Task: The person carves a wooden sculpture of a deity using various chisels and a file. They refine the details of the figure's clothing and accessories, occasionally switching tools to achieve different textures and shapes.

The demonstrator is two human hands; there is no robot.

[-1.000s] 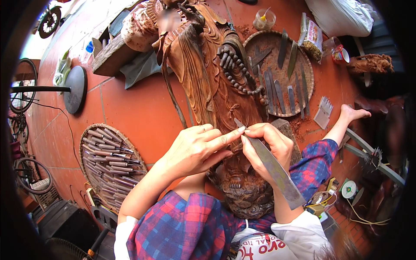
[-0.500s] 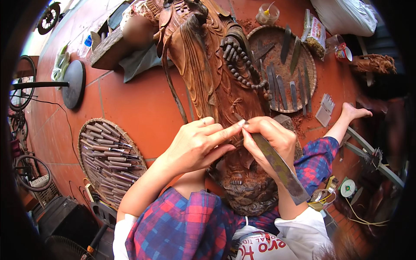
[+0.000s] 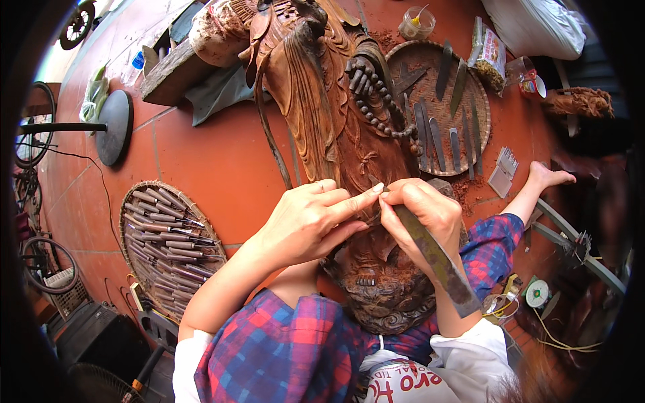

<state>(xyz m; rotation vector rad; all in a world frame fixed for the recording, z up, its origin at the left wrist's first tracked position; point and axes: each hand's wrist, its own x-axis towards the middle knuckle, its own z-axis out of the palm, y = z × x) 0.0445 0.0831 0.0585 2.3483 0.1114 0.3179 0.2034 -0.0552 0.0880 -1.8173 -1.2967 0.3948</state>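
Observation:
A carved brown wooden statue (image 3: 306, 101) of a robed figure with a bead string lies in front of me, its base toward my lap. My right hand (image 3: 424, 213) is closed around a long flat steel scraper blade (image 3: 437, 258), its wide end reaching back over my forearm. The blade's narrow tip meets the lower robe of the carving. My left hand (image 3: 310, 218) rests over the statue with its index finger stretched out to the blade near the tip. Its thumb is extended below, and the other fingers are bent. What lies beneath that palm is hidden.
At left, a round woven tray (image 3: 124, 232) holds many wooden-handled carving tools. Another woven tray (image 3: 487, 101) at the far right bears several flat blades. A black round stand base (image 3: 115, 127) is on the tiled floor. A wooden block (image 3: 171, 77) lies beside the statue's far end.
Both hands and the scraper blade have shifted very slightly to the right in the picture, along with the scene. Their grip and posture look the same.

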